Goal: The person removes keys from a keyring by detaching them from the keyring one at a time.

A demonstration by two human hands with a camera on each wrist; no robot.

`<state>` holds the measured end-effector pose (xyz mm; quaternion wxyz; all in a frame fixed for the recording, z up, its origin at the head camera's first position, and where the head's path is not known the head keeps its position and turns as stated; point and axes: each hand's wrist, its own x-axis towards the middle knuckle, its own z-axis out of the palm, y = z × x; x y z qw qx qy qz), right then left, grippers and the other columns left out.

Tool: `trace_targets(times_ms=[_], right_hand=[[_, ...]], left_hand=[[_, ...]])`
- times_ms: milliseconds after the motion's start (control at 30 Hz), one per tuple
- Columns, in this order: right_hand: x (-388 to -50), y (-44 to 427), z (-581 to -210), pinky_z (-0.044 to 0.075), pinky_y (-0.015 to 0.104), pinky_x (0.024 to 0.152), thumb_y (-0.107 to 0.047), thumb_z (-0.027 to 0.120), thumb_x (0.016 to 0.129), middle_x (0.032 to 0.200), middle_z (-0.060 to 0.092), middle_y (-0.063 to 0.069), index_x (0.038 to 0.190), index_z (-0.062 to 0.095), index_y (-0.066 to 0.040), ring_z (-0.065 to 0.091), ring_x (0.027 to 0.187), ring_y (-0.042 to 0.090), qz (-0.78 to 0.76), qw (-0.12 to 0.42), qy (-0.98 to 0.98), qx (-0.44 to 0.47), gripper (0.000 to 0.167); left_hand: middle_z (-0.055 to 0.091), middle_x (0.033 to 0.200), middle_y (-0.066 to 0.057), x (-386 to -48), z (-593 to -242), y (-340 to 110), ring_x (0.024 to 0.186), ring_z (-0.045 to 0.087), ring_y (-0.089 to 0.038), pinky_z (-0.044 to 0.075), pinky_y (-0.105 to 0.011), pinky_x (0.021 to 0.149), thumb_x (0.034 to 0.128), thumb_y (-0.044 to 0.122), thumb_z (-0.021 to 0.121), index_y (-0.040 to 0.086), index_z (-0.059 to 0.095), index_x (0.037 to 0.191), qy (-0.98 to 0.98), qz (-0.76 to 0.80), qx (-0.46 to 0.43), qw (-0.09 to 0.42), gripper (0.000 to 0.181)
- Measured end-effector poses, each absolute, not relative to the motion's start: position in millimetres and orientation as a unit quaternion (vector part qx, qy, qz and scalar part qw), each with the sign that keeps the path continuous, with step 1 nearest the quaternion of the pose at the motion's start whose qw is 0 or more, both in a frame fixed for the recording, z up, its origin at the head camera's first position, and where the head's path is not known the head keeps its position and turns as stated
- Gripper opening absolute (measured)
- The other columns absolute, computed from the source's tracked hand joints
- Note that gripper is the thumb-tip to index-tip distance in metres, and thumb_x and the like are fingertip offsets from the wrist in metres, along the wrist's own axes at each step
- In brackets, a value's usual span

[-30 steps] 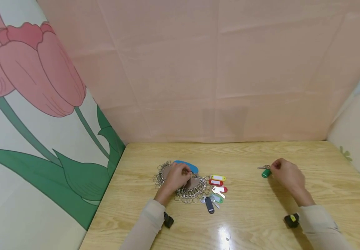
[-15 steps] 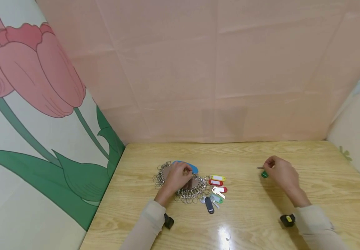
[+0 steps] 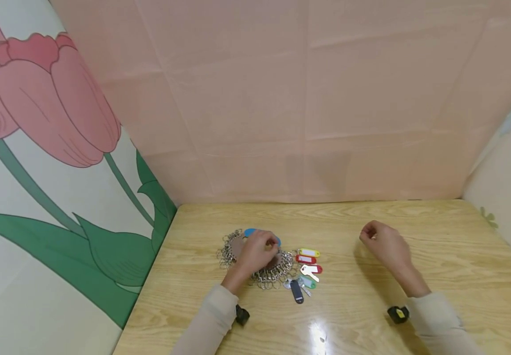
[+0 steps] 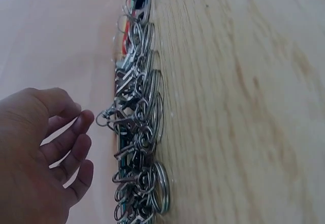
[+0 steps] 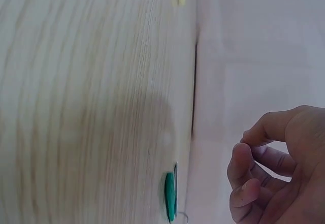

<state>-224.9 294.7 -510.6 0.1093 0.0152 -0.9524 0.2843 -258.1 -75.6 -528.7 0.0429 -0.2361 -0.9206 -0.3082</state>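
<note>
Above the round brown pieces edged with metal clasps and rings, the left hand hovers with thumb and forefinger meeting. Its fingers are bent, and in the left wrist view a small ring juts toward the fingertips without visible contact. My right hand is raised over the table, thumb against forefinger, other fingers curled; nothing shows in it. A green tag with a key ring lies on the table below it in the right wrist view, hidden by that hand in the head view.
Beside the rings lie a yellow tag, a red tag, another red tag with a key, a pale green tag and a dark tag. A blue piece sits behind the left hand. A pink cloth backs the table.
The right hand has moved left past the green tag and key, which it now covers in the head view. The left hand has shifted slightly right.
</note>
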Motion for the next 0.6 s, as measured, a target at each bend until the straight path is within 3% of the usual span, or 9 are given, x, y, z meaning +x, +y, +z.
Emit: trace_targets(times_ms=[600], right_hand=[[-224, 257, -512, 0.034, 0.026, 0.045, -0.015, 0.067, 0.098, 0.090, 0.074, 0.011, 0.101, 0.071, -0.004, 0.045, 0.054, 0.011, 0.295, 0.128, -0.945, 0.054, 0.012]], left_hand=[[0.076, 0.102, 0.004, -255, -526, -61, 0.096, 0.062, -0.012, 0.054, -0.021, 0.081, 0.0996, 0.014, 0.072, 0.011, 0.079, 0.107, -0.916, -0.294, -0.269, 0.043, 0.011]])
